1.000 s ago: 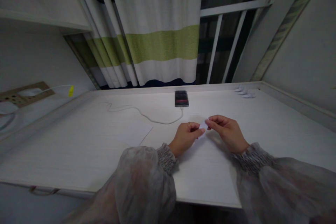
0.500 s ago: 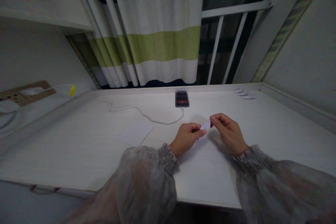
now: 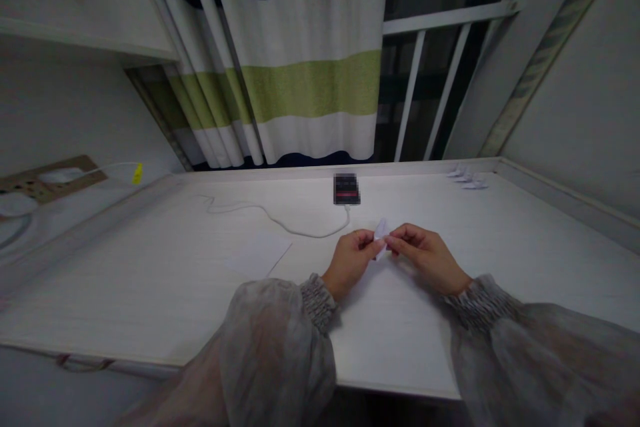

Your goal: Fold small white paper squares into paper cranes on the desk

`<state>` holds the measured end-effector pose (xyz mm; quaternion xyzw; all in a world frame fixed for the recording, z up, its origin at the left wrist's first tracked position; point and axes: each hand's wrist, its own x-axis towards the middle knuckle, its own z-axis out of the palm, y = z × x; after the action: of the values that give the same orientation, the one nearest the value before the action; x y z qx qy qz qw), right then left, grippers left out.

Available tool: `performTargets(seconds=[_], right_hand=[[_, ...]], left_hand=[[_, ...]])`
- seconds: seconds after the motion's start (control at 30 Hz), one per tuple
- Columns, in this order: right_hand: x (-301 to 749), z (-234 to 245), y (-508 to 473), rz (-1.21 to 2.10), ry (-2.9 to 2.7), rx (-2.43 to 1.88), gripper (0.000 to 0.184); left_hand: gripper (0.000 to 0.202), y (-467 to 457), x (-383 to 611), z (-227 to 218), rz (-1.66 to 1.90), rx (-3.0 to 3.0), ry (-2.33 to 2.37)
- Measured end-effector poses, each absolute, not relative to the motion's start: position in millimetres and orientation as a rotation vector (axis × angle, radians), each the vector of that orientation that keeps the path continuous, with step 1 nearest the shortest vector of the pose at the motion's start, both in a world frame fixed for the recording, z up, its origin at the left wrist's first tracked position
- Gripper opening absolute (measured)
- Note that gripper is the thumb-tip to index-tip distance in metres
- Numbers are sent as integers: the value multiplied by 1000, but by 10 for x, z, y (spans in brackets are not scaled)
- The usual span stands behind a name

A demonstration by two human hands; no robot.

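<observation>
Both my hands meet over the middle of a white desk [image 3: 150,293]. My left hand [image 3: 350,259] and my right hand [image 3: 423,255] each pinch a small folded piece of white paper [image 3: 381,229], which stands upright between the fingertips. The fingers of both hands are closed on it. Sheer grey sleeves cover my forearms.
A flat white paper sheet [image 3: 260,255] lies to the left of my hands. A small dark device [image 3: 346,188] with a white cable [image 3: 270,215] sits at the back of the desk. Small folded paper pieces [image 3: 467,177] rest at the far right. A striped curtain [image 3: 300,60] hangs behind.
My right hand moved left, closer to my left hand. The folded paper turned from lying slanted between the hands to standing upright above the fingertips.
</observation>
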<state>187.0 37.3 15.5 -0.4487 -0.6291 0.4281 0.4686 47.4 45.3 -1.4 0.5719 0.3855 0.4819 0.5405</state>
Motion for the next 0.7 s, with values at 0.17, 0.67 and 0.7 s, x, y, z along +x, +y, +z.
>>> performTargets(seconds=[0.17,0.67,0.7], right_hand=[[1875,173,372,1042,-1580,-1110,31],[1852,168,325,1004,-1602,-1078,27],[1855,168,326,973,-1592,-1089,27]], left_hand=[[34,443,483,0,1212,1182,857],[22,425,470,82,1207,1067,802],[21,430,473,73,1207,1064,808]])
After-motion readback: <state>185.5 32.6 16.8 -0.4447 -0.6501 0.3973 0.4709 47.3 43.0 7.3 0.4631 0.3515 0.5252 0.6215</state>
